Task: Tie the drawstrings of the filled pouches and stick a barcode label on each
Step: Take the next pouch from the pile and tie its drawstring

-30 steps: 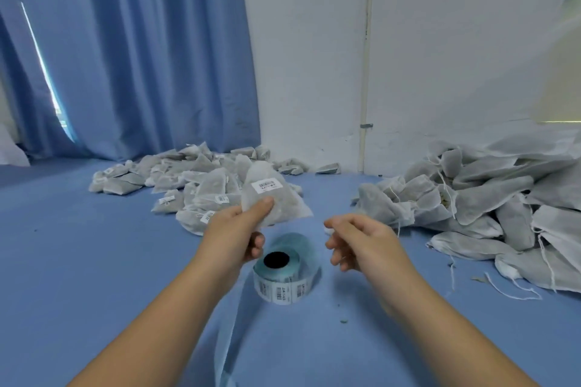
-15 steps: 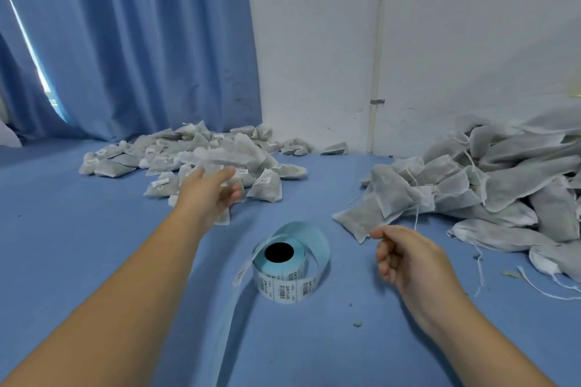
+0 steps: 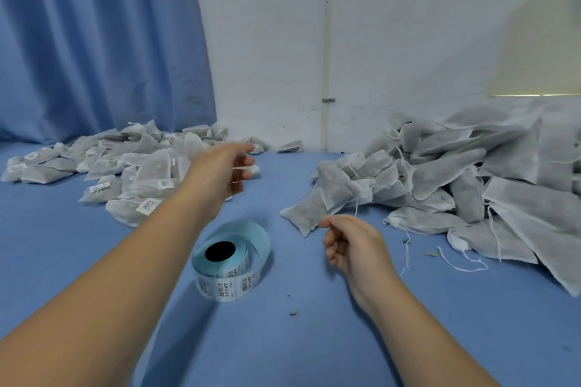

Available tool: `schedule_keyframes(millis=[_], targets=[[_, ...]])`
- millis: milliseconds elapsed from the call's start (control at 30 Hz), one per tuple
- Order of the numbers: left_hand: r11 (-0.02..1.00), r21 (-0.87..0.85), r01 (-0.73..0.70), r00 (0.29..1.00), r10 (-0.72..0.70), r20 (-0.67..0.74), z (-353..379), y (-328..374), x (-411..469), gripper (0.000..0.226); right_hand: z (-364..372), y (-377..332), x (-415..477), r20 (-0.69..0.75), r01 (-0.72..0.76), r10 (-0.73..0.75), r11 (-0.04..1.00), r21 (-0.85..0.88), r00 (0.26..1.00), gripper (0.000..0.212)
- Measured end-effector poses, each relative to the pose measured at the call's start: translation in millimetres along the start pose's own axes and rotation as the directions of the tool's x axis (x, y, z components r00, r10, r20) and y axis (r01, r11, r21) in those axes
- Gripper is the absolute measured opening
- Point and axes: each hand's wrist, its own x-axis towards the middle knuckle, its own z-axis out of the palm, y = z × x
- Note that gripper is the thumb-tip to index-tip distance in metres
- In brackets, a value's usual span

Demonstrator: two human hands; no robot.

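Hovering over the blue table (image 3: 283,349), the left hand (image 3: 223,170) is stretched out far ahead with its fingers loose and slightly bent, holding nothing. It sits just beside the near edge of the left pile (image 3: 138,166), a low heap of grey pouches, several of which show white barcode labels on top.

The right hand (image 3: 355,245) is lower and closer in, knuckles up, fingers curled toward the palm. Its thumb tip lies right at the corner of one pouch (image 3: 309,212) that sticks out flat from the right pile (image 3: 471,185). From here I cannot tell whether thumb and forefinger actually pinch that corner or only touch it. A thin white drawstring hangs down just above the hand.

The right pile is bigger and higher, pushed against the white wall (image 3: 393,41); its pouches show loose strings and open-looking necks. One string (image 3: 462,264) trails across the table in front of it.

Between the forearms stands the label roll (image 3: 231,261), pale blue backing, black core, barcodes facing outward. A blue curtain (image 3: 94,41) hangs behind the left pile.
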Motion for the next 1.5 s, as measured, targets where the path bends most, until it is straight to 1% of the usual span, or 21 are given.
schedule_keyframes(millis=[133, 200, 333, 400, 467, 500, 567, 667, 733, 833, 900, 967, 1000, 1033, 1100, 1133, 1200, 1233, 1267, 1400, 1500], targets=[[0.999, -0.033, 0.011, 0.990, -0.007, 0.138, 52, -11, -36, 0.011, -14, -16, -1, -0.050, 0.046, -0.042, 0.996, 0.072, 0.998, 0.019], [0.997, -0.064, 0.053, 0.985, -0.042, 0.165, 77, -28, -53, 0.012, -27, -22, 0, -0.108, 0.057, -0.044, 0.991, 0.123, 0.993, 0.016], [0.987, -0.082, 0.138, 0.978, -0.123, 0.167, 114, -75, -81, 0.010, -52, -22, 3, -0.227, 0.031, 0.017, 0.978, 0.207, 0.974, 0.013], [0.989, -0.067, 0.134, 0.984, -0.125, 0.124, 120, -101, -88, 0.012, -59, -18, 6, -0.259, 0.023, 0.036, 0.975, 0.222, 0.965, 0.012], [0.992, -0.044, 0.118, 0.990, -0.114, 0.089, 121, -117, -89, 0.017, -63, -17, 10, -0.284, 0.049, 0.010, 0.979, 0.200, 0.959, 0.011], [0.993, -0.033, 0.109, 0.990, -0.106, 0.092, 121, -120, -86, 0.020, -63, -16, 12, -0.297, 0.071, -0.021, 0.985, 0.157, 0.955, 0.011], [0.995, -0.008, 0.101, 0.986, -0.099, 0.134, 119, -124, -83, 0.023, -61, -13, 15, -0.316, 0.115, -0.112, 0.993, -0.010, 0.942, 0.012], [0.992, -0.009, 0.124, 0.979, -0.121, 0.165, 117, -128, -81, 0.024, -60, -5, 20, -0.328, 0.149, -0.262, 0.931, -0.334, 0.908, 0.026], [0.990, -0.030, 0.140, 0.976, -0.133, 0.172, 118, -129, -80, 0.024, -63, -3, 26, -0.316, 0.149, -0.347, 0.846, -0.512, 0.883, 0.039], [0.989, -0.011, 0.148, 0.973, -0.143, 0.182, 120, -128, -79, 0.024, -72, -8, 37, -0.245, 0.139, -0.391, 0.732, -0.667, 0.887, 0.055], [0.991, 0.012, 0.137, 0.972, -0.137, 0.189, 121, -127, -80, 0.024, -77, -15, 44, -0.161, 0.104, -0.376, 0.594, -0.798, 0.913, 0.061], [0.990, 0.024, 0.136, 0.972, -0.138, 0.191, 122, -126, -81, 0.024, -75, -24, 52, -0.067, 0.109, -0.383, 0.420, -0.901, 0.921, 0.065], [0.990, 0.028, 0.136, 0.971, -0.139, 0.192, 122, -125, -81, 0.024, -72, -30, 56, -0.030, 0.123, -0.390, 0.362, -0.924, 0.920, 0.067], [0.990, 0.030, 0.136, 0.971, -0.139, 0.196, 122, -124, -82, 0.024, -69, -35, 61, -0.014, 0.128, -0.391, 0.335, -0.933, 0.920, 0.069], [0.990, 0.031, 0.140, 0.969, -0.143, 0.203, 122, -123, -84, 0.025, -62, -45, 70, -0.045, 0.067, -0.335, 0.314, -0.947, 0.941, 0.070], [0.989, 0.032, 0.142, 0.968, -0.145, 0.206, 121, -123, -84, 0.025, -59, -48, 73, -0.071, 0.017, -0.280, 0.299, -0.954, 0.957, 0.063], [0.989, 0.031, 0.143, 0.967, -0.147, 0.208, 120, -122, -86, 0.025, -54, -53, 76, -0.121, -0.061, -0.206, 0.273, -0.960, 0.971, 0.034], [0.989, 0.031, 0.145, 0.967, -0.149, 0.208, 119, -121, -86, 0.025, -54, -54, 77, -0.145, -0.085, -0.208, 0.271, -0.959, 0.967, 0.024], [0.988, 0.032, 0.148, 0.966, -0.152, 0.208, 119, -121, -86, 0.025, -53, -54, 76, -0.173, -0.111, -0.218, 0.270, -0.956, 0.960, 0.020], [0.989, 0.036, 0.144, 0.965, -0.149, 0.218, 119, -120, -86, 0.022, -58, -54, 71, -0.194, -0.137, -0.252, 0.226, -0.964, 0.948, 0.013], [0.990, 0.046, 0.136, 0.965, -0.143, 0.221, 119, -120, -86, 0.024, -68, -51, 61, -0.185, -0.118, -0.305, 0.227, -0.967, 0.934, 0.012]])
